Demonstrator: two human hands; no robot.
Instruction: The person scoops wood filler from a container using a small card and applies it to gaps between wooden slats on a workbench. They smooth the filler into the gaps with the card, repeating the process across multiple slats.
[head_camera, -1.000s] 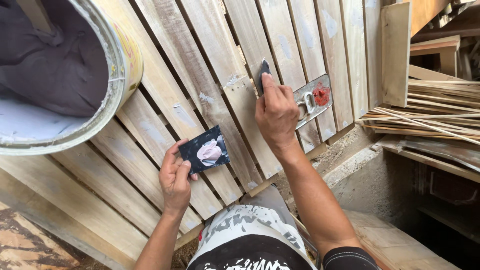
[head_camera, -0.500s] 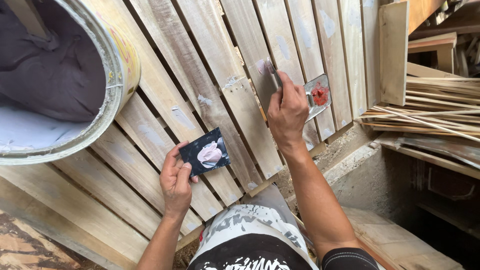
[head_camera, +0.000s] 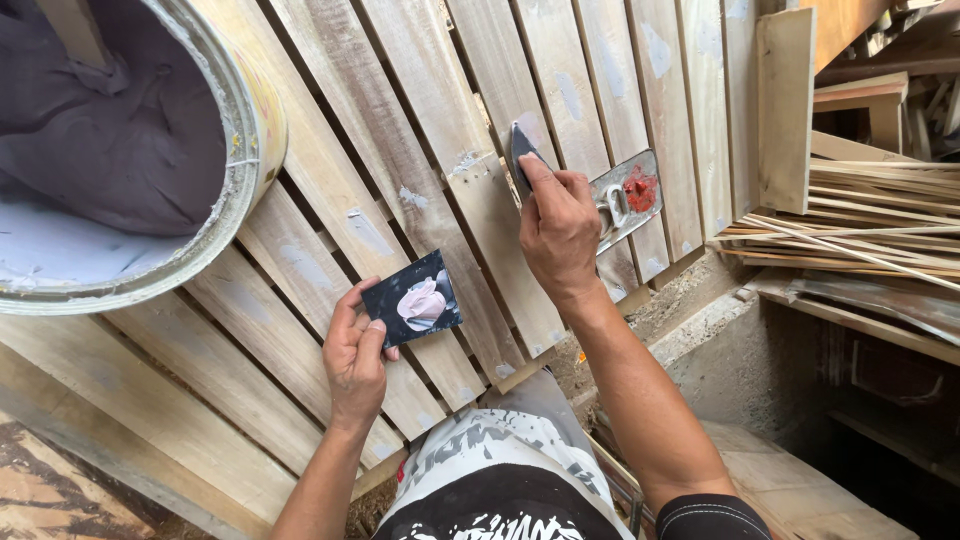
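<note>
My left hand (head_camera: 355, 355) grips a small dark square card (head_camera: 412, 298) carrying a dab of pale pink putty, held flat over the wooden slats. My right hand (head_camera: 556, 228) presses a small dark scraper (head_camera: 522, 150) against one plank of the slatted wooden panel (head_camera: 400, 180), near a white filler patch (head_camera: 465, 163). Several planks show pale filled spots.
A large open bucket (head_camera: 225, 170) with grey paste inside sits on the slats at upper left. A metal trowel (head_camera: 628, 195) with a red smear lies just right of my right hand. Thin wood strips (head_camera: 850, 235) are stacked at right, above a concrete ledge.
My right hand with the scraper slid a little down and right along the plank, then back up toward the filler patch. The left hand and card stayed in place.
</note>
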